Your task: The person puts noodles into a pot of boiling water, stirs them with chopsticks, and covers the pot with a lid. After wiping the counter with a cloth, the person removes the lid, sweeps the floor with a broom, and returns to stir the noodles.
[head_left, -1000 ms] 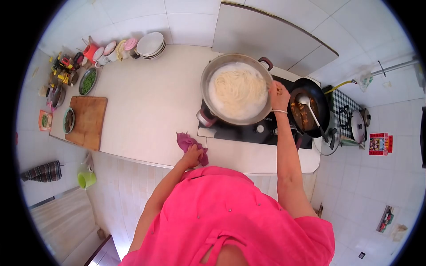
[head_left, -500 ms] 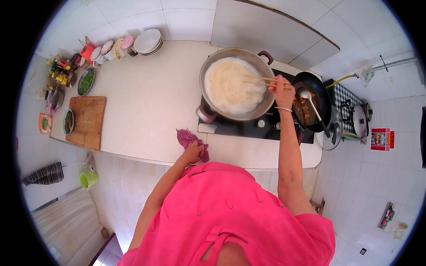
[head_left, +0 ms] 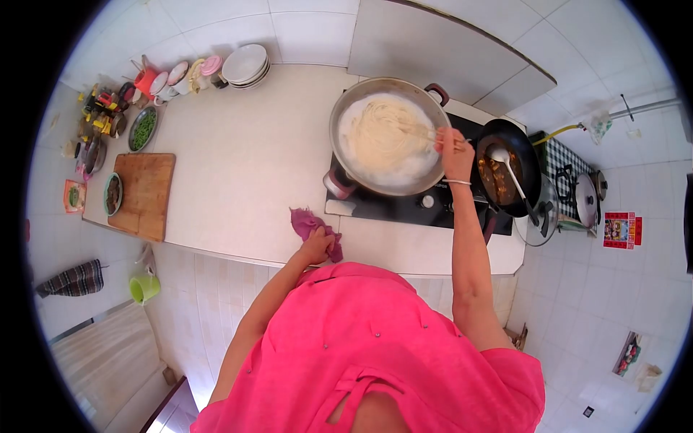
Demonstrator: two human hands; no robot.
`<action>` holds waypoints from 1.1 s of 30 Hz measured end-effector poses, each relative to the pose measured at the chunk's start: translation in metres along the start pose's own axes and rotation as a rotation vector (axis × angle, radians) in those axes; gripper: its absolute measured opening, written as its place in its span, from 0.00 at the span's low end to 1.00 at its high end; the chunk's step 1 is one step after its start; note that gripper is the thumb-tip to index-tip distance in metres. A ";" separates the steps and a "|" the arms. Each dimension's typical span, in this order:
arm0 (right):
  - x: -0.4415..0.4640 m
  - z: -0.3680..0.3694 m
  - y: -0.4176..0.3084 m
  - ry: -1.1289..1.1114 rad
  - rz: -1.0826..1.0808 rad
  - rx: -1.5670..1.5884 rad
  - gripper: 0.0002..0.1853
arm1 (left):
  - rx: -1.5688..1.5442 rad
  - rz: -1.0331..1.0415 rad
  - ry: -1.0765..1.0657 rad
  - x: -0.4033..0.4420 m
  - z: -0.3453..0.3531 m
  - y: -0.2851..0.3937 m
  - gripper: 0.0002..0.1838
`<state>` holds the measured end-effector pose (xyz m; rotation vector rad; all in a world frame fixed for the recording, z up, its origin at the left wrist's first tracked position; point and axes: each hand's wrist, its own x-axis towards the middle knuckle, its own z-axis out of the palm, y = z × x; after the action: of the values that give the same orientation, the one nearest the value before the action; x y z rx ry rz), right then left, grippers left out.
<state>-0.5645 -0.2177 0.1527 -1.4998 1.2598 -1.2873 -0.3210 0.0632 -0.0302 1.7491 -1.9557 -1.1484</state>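
Observation:
My right hand point(head_left: 455, 155) is closed around a pair of chopsticks point(head_left: 422, 135) over the right rim of a wide metal pot point(head_left: 336, 153). Pale noodles point(head_left: 386, 130) lie in foamy white liquid inside it, and the chopsticks' tips reach among them, slightly blurred. My left hand point(head_left: 316, 247) rests at the counter's front edge, its fingers closed on a purple cloth point(head_left: 309, 222). The pot sits on a black gas stove point(head_left: 390, 208). To the right of my right hand is a black wok point(head_left: 487, 128) with brown sauce and a white-headed ladle point(head_left: 499, 154).
A glass lid point(head_left: 546, 225) leans by the wok. On the left of the counter point(head_left: 224, 166) are a wooden cutting board point(head_left: 148, 195), a bowl of dark food point(head_left: 112, 195) and a dish of chopped greens point(head_left: 144, 130). Stacked white plates point(head_left: 244, 63), jars and bottles line the wall.
My right hand has shifted slightly left and down with the chopsticks, and the noodles have swirled into a different shape. My left hand stays on the cloth. The whole view has shifted a little.

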 end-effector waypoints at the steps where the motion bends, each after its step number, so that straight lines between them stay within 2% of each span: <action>1: -0.002 0.001 0.007 -0.021 -0.016 -0.042 0.17 | 0.003 -0.006 -0.005 0.000 0.000 0.000 0.10; 4: -0.010 0.000 -0.013 -0.135 0.151 -0.133 0.18 | 0.007 -0.017 -0.018 0.001 0.001 -0.001 0.11; 7: -0.001 -0.009 -0.025 -0.182 0.188 -0.100 0.18 | 0.008 -0.007 -0.027 0.001 0.002 -0.004 0.11; 11: 0.007 -0.010 -0.033 0.042 0.106 -0.019 0.17 | 0.006 -0.020 -0.028 0.001 0.003 -0.002 0.12; 14: -0.002 -0.008 -0.015 -0.097 -0.023 -0.119 0.17 | 0.015 -0.035 -0.050 0.002 0.000 0.000 0.11; 15: -0.005 -0.009 -0.016 -0.153 0.006 -0.187 0.18 | 0.020 -0.035 -0.059 0.003 0.001 -0.002 0.10; 18: -0.007 -0.016 -0.032 -0.166 0.216 -0.159 0.18 | 0.013 0.011 -0.021 0.002 0.005 -0.007 0.11; 19: -0.003 -0.021 -0.033 -0.160 0.220 -0.158 0.18 | 0.015 0.020 -0.018 0.002 0.007 -0.009 0.11; 22: 0.000 -0.021 -0.046 -0.016 0.082 -0.142 0.18 | 0.019 0.045 -0.007 0.002 0.005 -0.007 0.11; 26: -0.005 -0.016 -0.017 -0.131 -0.030 -0.149 0.17 | 0.022 0.040 -0.006 0.003 0.005 -0.008 0.08; 27: -0.009 -0.017 -0.020 -0.196 -0.038 -0.227 0.16 | 0.023 0.032 -0.011 0.003 0.005 -0.008 0.07; 31: -0.011 -0.027 -0.043 -0.211 0.118 -0.276 0.15 | 0.007 0.014 -0.011 0.002 0.005 -0.007 0.08; 33: -0.007 -0.029 -0.056 -0.153 0.071 -0.253 0.15 | 0.003 0.022 -0.009 0.003 0.007 -0.010 0.08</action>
<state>-0.5817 -0.1977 0.2105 -1.6790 1.4008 -0.9750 -0.3193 0.0636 -0.0423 1.7225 -1.9782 -1.1487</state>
